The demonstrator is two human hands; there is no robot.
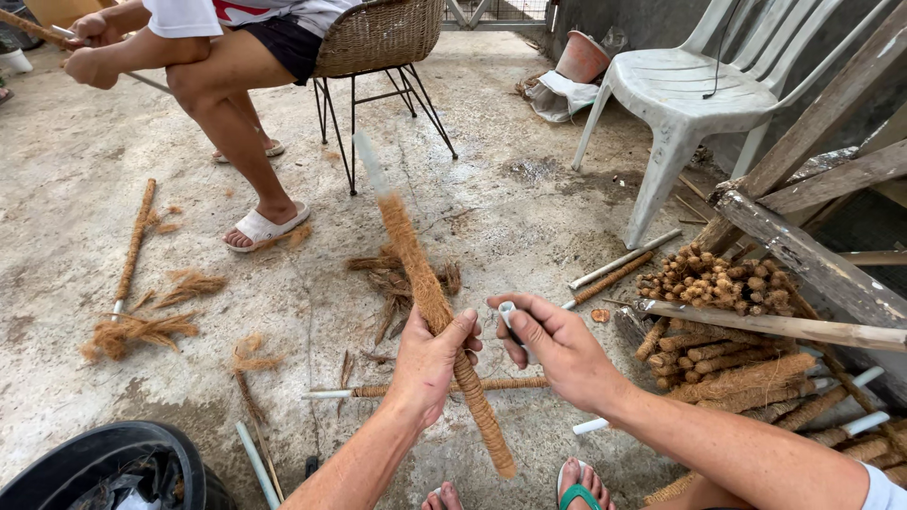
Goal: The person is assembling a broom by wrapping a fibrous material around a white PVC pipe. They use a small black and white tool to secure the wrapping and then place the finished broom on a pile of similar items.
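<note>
I count two chairs at the top of the frame: one wicker chair (378,36) and one white plastic chair (682,90). One terracotta pot (581,57) lies near them. One black tub (113,463) sits at lower left. Three coir-wrapped poles lie apart on the floor: left (134,241), centre (444,385), right (609,279). One more is in my hand (430,297). The stacked pile (727,364) at right is too many to count

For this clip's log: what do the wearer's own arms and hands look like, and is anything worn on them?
Both forearms are bare, and the left hand and right hand are bare too: no gloves, and no rings, watch or bracelet show. The only clothing on the arms is the edge of a white short sleeve on the right upper arm at the picture's lower right corner. The left arm leaves the picture before any sleeve shows.
</note>
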